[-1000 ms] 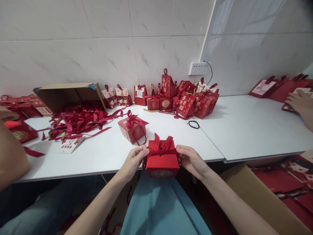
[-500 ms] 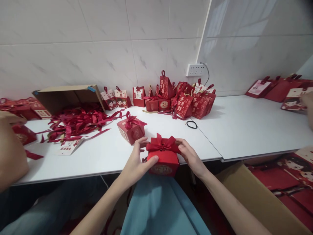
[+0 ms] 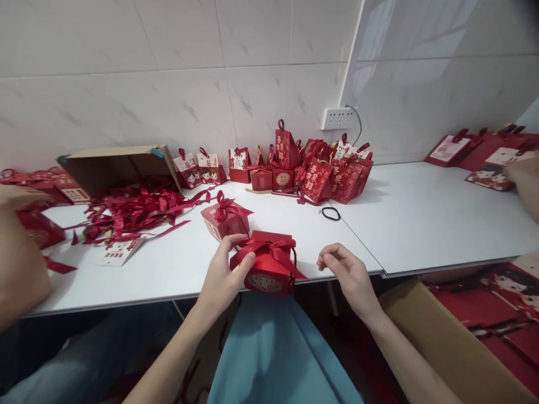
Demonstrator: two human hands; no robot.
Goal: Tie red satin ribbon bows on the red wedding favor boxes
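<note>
A bright red gift box (image 3: pixel 269 264) with a round gold emblem on its front and a ribbon bow on top sits at the table's front edge. My left hand (image 3: pixel 223 275) grips its left side, the thumb in front and the fingers on top. To the right, apart from the box, my right hand (image 3: pixel 347 278) hangs in the air with its fingers curled in and the thumb against them. Nothing shows in it. Just behind stands another red box with a bow (image 3: pixel 227 219), upright on the white table (image 3: pixel 177 275).
A tipped carton (image 3: pixel 113 160) spills red ribbons (image 3: pixel 135 213) at left, near a white card (image 3: pixel 120 252). Several red boxes (image 3: pixel 290 179) line the wall. A black loop (image 3: pixel 330 214) lies mid-table. Other people's arms (image 3: pixel 21 258) show at both sides. An open carton (image 3: pixel 455 342) stands lower right.
My right hand has let go of the box and moved right, its fingers curling. The box has shifted left and turned in my left hand; a ribbon tail now hangs over its right side.
</note>
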